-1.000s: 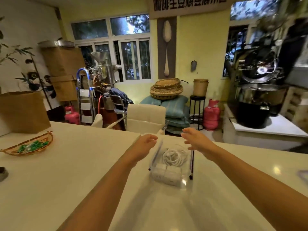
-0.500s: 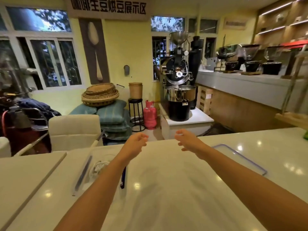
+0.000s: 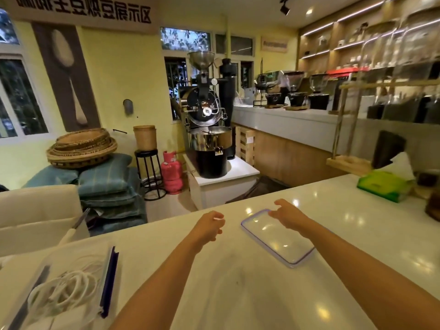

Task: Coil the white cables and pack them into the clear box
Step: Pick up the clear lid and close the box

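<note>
The clear box with dark blue latches sits at the lower left of the white counter, lidless, with coiled white cables inside. Its clear lid with a purple rim lies flat on the counter to the right. My right hand hovers over the lid's far corner, fingers apart, holding nothing. My left hand floats above the counter between box and lid, fingers loosely curled and empty.
A green tissue pack lies at the counter's far right, beside a dark object at the edge. Beyond the counter's far edge stand a white chair, a pink gas cylinder and a coffee roaster.
My view has swung right, so the box slid to the lower left. Both hands left the box and moved toward the lid, which now lies under my right hand.
</note>
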Demonstrator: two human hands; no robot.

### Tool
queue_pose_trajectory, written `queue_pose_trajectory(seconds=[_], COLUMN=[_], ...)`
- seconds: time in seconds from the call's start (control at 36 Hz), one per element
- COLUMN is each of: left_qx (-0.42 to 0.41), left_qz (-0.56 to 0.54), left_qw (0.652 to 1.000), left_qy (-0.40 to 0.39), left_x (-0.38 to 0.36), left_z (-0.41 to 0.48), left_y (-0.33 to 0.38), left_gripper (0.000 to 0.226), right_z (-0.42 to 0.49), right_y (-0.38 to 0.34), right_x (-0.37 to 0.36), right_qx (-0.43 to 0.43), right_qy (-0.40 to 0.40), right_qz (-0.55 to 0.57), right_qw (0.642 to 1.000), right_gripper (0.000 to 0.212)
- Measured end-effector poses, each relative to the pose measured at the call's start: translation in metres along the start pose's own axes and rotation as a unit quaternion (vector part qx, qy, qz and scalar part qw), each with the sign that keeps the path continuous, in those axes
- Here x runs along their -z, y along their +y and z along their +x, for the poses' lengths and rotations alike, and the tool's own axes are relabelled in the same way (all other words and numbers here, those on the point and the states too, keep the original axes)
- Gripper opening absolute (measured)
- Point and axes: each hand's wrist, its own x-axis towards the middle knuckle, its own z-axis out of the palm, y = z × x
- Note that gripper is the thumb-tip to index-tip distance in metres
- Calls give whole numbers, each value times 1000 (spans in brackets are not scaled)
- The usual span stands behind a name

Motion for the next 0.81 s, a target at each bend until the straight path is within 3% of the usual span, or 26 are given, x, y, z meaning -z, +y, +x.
queue_pose_trajectory(seconds=[0.22,0.44,0.58,0.81], left_qx=[38,84,106,133], left_qz=[12,-35,-28,-14], left_qw=[998,991,990,989], left_qy=[-45,-96,-84,-62], left_x=[-51,-94,-109,-117], left_z=[31,47,53,60], left_y=[4,1,-2,-6], left_gripper=[32,41,45,72], right_z=[21,41,49,60], right_y=[51,84,95,101], right_x=[34,37,34,23], right_qx=[-48,-86,-101,-125], right_qy=[28,3,-2,-1], right_qz=[-34,-93,-138,-202], right_qw=[998,992,985,971], right_gripper=[56,58,54,40])
